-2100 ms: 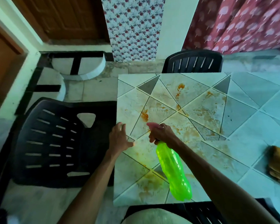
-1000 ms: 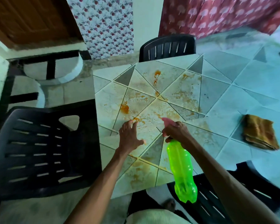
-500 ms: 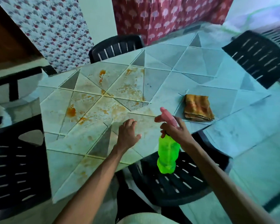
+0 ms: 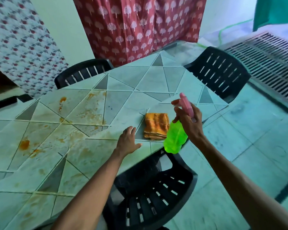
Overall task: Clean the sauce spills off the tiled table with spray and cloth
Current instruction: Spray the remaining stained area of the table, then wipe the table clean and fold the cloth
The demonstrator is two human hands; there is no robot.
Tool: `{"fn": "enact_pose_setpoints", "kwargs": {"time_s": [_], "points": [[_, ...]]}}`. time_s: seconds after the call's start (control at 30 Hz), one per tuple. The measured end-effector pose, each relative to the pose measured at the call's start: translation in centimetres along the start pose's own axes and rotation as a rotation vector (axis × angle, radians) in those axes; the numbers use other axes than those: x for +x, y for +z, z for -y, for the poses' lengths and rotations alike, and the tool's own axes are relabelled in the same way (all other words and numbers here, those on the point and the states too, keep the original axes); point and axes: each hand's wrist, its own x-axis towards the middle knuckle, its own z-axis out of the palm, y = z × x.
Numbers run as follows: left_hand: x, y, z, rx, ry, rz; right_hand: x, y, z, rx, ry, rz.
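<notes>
Green spray bottle [image 4: 175, 138] has shifted off the stained end of the tiled table [image 4: 140, 80] and now hangs over the near edge just beside the folded orange cloth [image 4: 155, 126]. The right hand [image 4: 188, 120] is curled round its neck under the pink trigger head [image 4: 186, 105], forefinger out in front of the trigger. Left hand [image 4: 127, 141] slid along too: fingers straight, flat on the tile, holding nothing, just short of the cloth. Orange sauce spills [image 4: 24, 144] sit unwiped well left of both hands, so my read is spraying's over and cloth pickup comes next; wiping not started.

cloth [image 4: 155, 126] on table [image 4: 136, 80], spills [image 4: 60, 130] left
</notes>
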Motion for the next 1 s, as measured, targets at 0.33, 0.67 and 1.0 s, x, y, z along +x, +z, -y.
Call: {"fn": "enact_pose_setpoints", "kwargs": {"time_s": [0.33, 0.67, 1.0], "points": [[5.8, 0.5, -1.4, 0.129, -0.070, 0.205, 12.2, -4.0, -3.3, -0.061, -0.095, -0.178], [6.5, 0.5, -1.6, 0.121, -0.116, 0.206, 18.5, -5.7, -5.6, -0.113, -0.053, -0.201], [6.3, 0.4, -1.7, 0.110, -0.136, 0.208, 17.4, -7.7, -7.5, -0.430, 0.083, -0.081]]}}
